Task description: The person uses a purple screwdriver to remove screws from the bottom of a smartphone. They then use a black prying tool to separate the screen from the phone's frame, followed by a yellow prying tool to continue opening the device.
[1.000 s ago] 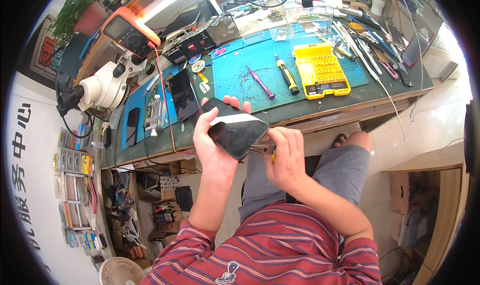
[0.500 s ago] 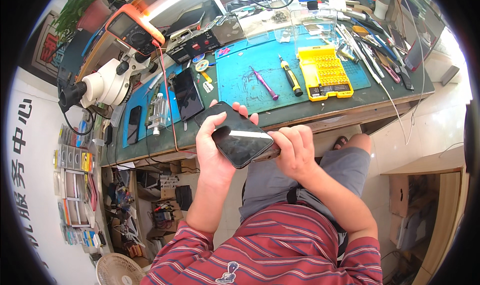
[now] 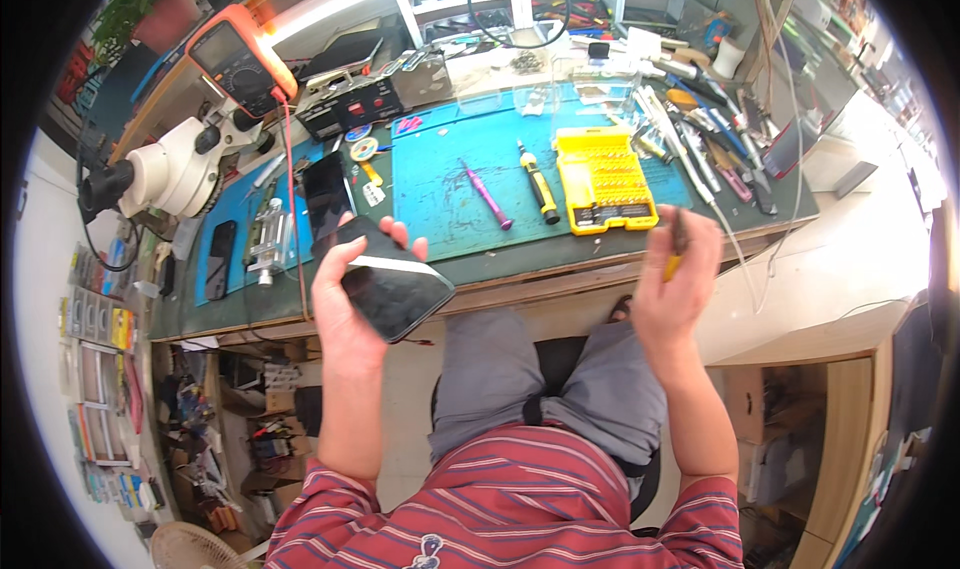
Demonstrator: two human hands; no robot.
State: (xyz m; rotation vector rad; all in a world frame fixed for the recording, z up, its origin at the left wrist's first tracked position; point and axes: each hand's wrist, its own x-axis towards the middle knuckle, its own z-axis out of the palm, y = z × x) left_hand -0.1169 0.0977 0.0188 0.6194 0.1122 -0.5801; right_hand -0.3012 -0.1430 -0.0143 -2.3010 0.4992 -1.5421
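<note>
My left hand (image 3: 345, 304) is closed around a black smartphone (image 3: 395, 294), held tilted in front of the bench edge with its glossy face up and a bright light streak across it. Away to the right, my right hand (image 3: 682, 284) is raised, its fingers wrapped round a small black-and-yellow tool (image 3: 673, 266) mostly hidden by the fingers. On the blue mat (image 3: 430, 184) lie a purple screwdriver (image 3: 486, 195) and a yellow-and-black screwdriver (image 3: 538, 182). Nearest my right hand is an open yellow bit case (image 3: 610, 181).
Another black phone (image 3: 328, 194) lies behind my left hand, a smaller one (image 3: 221, 259) further left beside a clear clamp fixture (image 3: 268, 237). A white microscope (image 3: 170, 174) and orange multimeter (image 3: 240, 64) stand at the back left. Tweezers and tools (image 3: 715, 129) crowd the right.
My right hand has left the phone's lower edge and moved right and up, with the small tool now showing in it. My left hand still holds the phone; the view has shifted.
</note>
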